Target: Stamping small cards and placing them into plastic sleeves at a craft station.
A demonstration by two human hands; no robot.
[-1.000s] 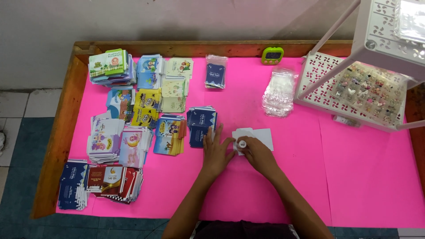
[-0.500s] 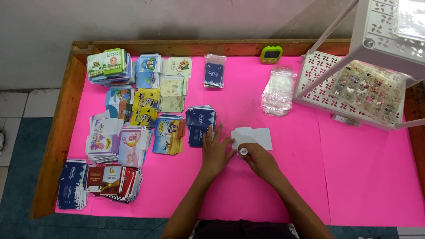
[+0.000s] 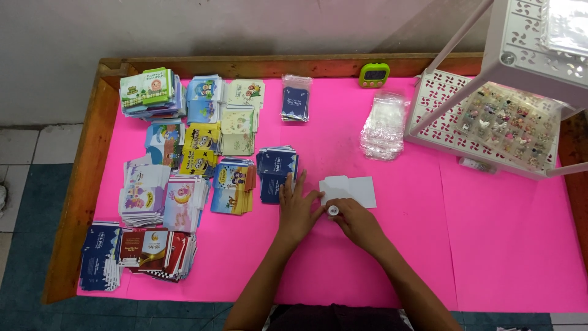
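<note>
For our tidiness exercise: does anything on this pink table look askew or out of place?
Mostly orderly. The red card stack at the near left is fanned and slewed, unlike the squarer piles. The left hand and right hand meet at a small white round thing beside the white envelope.

Wooden-rimmed bench (image 3: 92, 159) covered in bright pink paper sheet (image 3: 343, 122).

- Left hand (image 3: 297, 211): flat on the pink sheet, fingers spread, fingertips touching a stack of dark blue printed cards (image 3: 277, 171).
- Right hand (image 3: 355, 222): closed on a small round white object (image 3: 333, 210), held at the lower edge of a flat white paper envelope (image 3: 348, 190).
- Left half of bench: many stacks of colourful cartoon-printed small cards (image 3: 202, 141).
- Rear centre: clear packet holding dark blue cards (image 3: 295, 99); small green digital timer (image 3: 374, 74).
- Right of centre: pile of clear plastic sleeves (image 3: 384, 125).
- Far right: white perforated plastic rack (image 3: 441, 104), its lower tray carrying small mixed trinkets.
</note>
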